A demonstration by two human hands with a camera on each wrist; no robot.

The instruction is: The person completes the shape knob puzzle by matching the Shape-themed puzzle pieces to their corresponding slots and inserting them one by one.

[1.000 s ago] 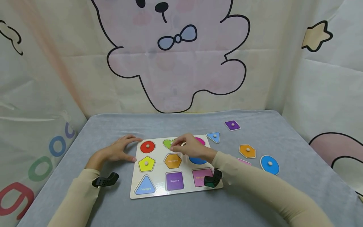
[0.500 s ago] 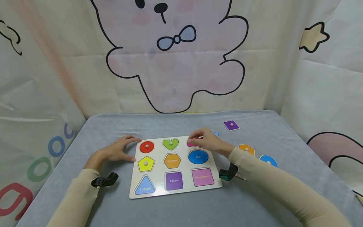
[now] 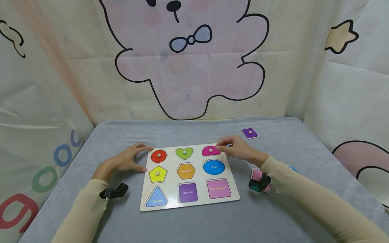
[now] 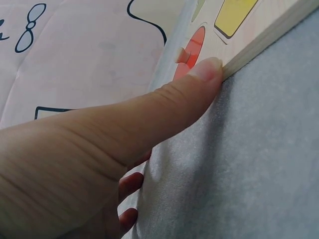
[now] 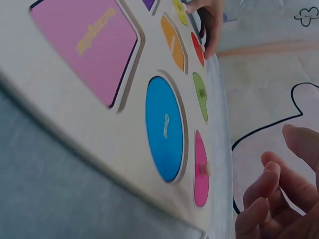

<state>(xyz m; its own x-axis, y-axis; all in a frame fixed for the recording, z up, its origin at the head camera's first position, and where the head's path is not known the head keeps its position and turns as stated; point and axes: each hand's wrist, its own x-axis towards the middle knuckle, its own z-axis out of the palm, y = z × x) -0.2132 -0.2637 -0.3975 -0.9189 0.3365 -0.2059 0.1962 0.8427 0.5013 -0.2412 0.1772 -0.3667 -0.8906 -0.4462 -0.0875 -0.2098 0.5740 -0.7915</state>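
A white shape puzzle board (image 3: pixel 170 195) lies on the cloth. My left hand (image 3: pixel 129 159) touches its left side, the thumb (image 4: pixel 207 69) at the board's edge. Knobbed pieces sit in several slots: a red circle (image 3: pixel 159 156), a green heart (image 3: pixel 184 153), a yellow pentagon (image 3: pixel 161 177) and a magenta rounded piece (image 3: pixel 207 152). The orange hexagon (image 3: pixel 186 171), blue oval (image 3: pixel 214 167), blue triangle (image 3: pixel 156 198), purple square (image 3: pixel 188 192) and pink rectangle (image 3: pixel 218 188) slots have no pieces. At the far right corner my right hand (image 3: pixel 238 148) hovers, fingers loosely bent around nothing.
A purple knobbed piece (image 3: pixel 250 133) lies beyond the right hand. Under the right wrist camera is a pink knobbed piece (image 3: pixel 257 173). Slivers of an orange piece (image 3: pixel 267 154) and a blue piece (image 3: pixel 292 168) show past the right sleeve. A printed curtain (image 3: pixel 182 74) stands behind.
My right hand has moved right from the green heart, past the magenta piece, to the board's far right corner, covering the loose blue triangle. The left hand stays at the board's edge.
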